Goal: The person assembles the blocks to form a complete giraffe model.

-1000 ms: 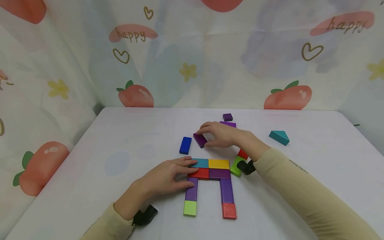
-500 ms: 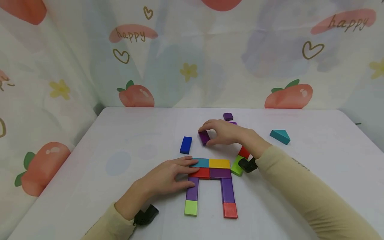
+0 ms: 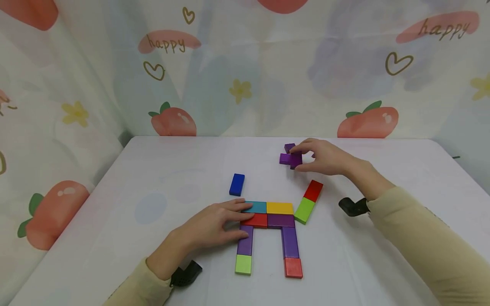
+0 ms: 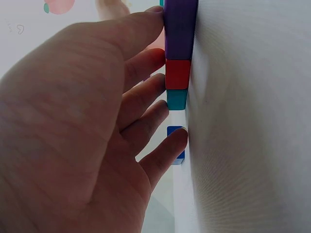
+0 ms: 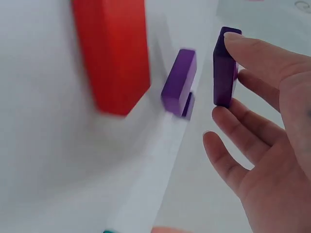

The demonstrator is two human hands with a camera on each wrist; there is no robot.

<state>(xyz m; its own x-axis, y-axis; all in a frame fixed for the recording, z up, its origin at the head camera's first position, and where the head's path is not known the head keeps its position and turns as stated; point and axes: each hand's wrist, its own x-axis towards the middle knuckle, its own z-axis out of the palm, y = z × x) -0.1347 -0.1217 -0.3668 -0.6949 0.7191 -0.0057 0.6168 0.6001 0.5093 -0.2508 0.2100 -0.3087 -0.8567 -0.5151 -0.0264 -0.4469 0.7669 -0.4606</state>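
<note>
My right hand [image 3: 327,158] pinches a purple block [image 5: 224,77] between thumb and fingers, at the back of the table. In the head view the held block overlaps another purple block [image 3: 284,159], with a small purple block [image 3: 289,147] just behind. My left hand [image 3: 214,225] lies along the left side of a flat block figure, fingers extended. Its fingertips rest at the turquoise block [image 3: 257,207], the red block [image 3: 259,220] and the purple left leg block [image 3: 245,241]. The yellow block [image 3: 280,208] and a purple block [image 3: 281,221] form the figure's right half.
A blue block [image 3: 237,185] lies behind the figure. The right leg has a purple block [image 3: 290,242] and a red end block [image 3: 293,268]; a light green block [image 3: 243,264] ends the left leg. A green block [image 3: 304,211] and a red block [image 3: 314,191] slant off the upper right corner.
My right hand has carried the purple block from beside the blue block to the back right, over the other purple blocks. My left hand stays in place.
</note>
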